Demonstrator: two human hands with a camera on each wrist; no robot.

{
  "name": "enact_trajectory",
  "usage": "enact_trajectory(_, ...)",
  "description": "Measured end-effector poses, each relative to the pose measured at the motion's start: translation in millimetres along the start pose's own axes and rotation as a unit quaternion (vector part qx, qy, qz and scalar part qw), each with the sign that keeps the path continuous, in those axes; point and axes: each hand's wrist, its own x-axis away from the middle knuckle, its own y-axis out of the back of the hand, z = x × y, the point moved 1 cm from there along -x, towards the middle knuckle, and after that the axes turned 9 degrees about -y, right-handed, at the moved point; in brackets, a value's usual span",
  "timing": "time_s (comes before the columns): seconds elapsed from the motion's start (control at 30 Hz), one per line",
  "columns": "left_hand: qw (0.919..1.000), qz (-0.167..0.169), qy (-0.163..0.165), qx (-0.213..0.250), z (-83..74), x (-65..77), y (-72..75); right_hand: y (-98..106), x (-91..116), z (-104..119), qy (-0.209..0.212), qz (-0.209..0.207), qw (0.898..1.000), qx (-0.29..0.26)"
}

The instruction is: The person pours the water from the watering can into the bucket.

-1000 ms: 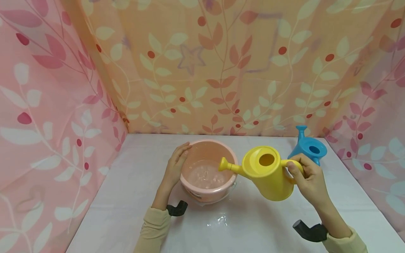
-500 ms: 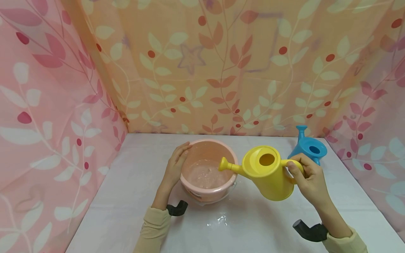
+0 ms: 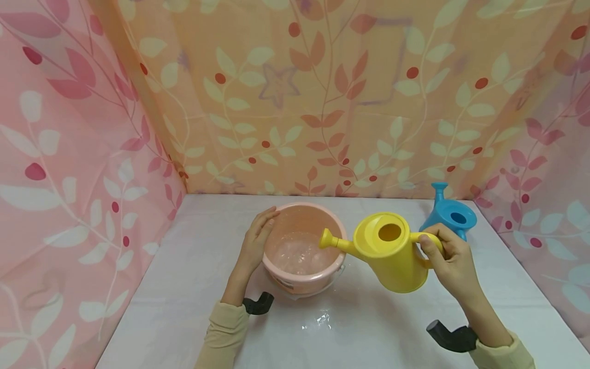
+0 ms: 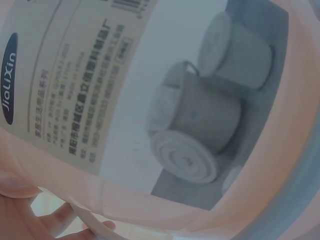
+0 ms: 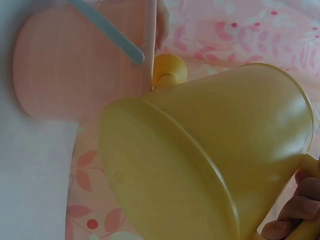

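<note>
A pale pink bucket (image 3: 301, 279) stands on the white table, with rippling water (image 3: 301, 251) in it. My left hand (image 3: 252, 243) holds the bucket's left rim; in the left wrist view its fingers (image 4: 57, 220) show at the bucket's lower edge beneath a printed label (image 4: 75, 85). My right hand (image 3: 454, 259) grips the handle of a yellow watering can (image 3: 398, 266), tilted left above the table. The can's spout (image 3: 338, 243) reaches over the bucket's right rim, its rose above the water. In the right wrist view, curled fingers (image 5: 300, 205) show on the handle.
A blue watering can (image 3: 449, 215) stands at the back right, behind my right hand. Spilled water (image 3: 322, 321) glints on the table (image 3: 369, 338) in front of the bucket. Leaf-patterned cloth (image 3: 276, 102) rises at the back and both sides.
The ripples on the water in the bucket have shifted in shape. Both hands and the yellow watering can have stayed nearly still.
</note>
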Motion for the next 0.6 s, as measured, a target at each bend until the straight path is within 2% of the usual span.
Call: enact_trajectory(0.6,0.9999,-0.002,0.013,0.005,1.2,-0.8,-0.6,1.4,-0.5,-3.0,-0.024,0.002,1.000,-0.013)
